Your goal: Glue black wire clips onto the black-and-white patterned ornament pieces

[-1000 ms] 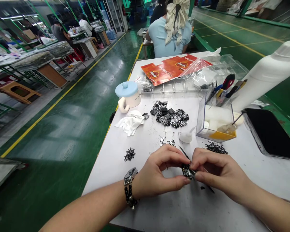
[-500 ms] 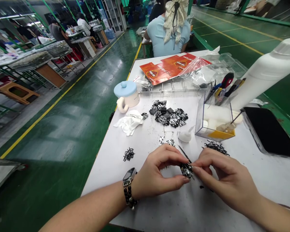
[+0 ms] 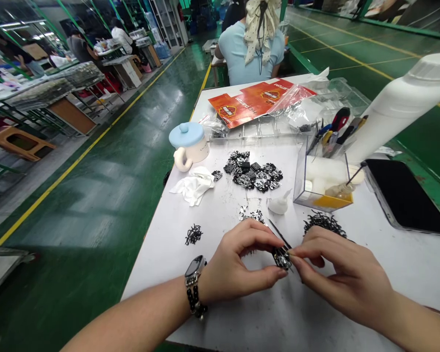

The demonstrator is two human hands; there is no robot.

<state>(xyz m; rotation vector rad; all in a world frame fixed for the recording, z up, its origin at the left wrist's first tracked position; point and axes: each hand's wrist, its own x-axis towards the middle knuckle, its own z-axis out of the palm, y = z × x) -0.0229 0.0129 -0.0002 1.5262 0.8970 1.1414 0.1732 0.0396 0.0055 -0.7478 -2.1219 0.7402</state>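
Observation:
My left hand point(image 3: 244, 261) holds a small black-and-silver metal piece point(image 3: 281, 258) between thumb and fingers, low over the table. Close against its right side, my right hand point(image 3: 342, 274) has thumb and forefinger pinched together. A thin dark stick point(image 3: 277, 232) slants up and left from these fingertips; its lower end is hidden at the piece. Just behind my left hand lie small silver parts point(image 3: 254, 215), partly covered by it. A pile of short black curved strips point(image 3: 324, 224) lies beyond my right hand, and a smaller pile of black strips point(image 3: 194, 234) is left of my left hand.
Black-and-silver pieces point(image 3: 253, 170) lie mid-table, near a small white bottle point(image 3: 278, 204). Around them are a lidded mug point(image 3: 190, 144), crumpled tissue point(image 3: 194, 186), a clear tool box point(image 3: 322, 183), a phone point(image 3: 407, 195) and a tall white bottle point(image 3: 399, 105). A person point(image 3: 251, 49) sits ahead.
The view has shifted slightly, so the table's things sit a little further left. Both hands stay at the metal piece, with only a slight shift of the right fingers.

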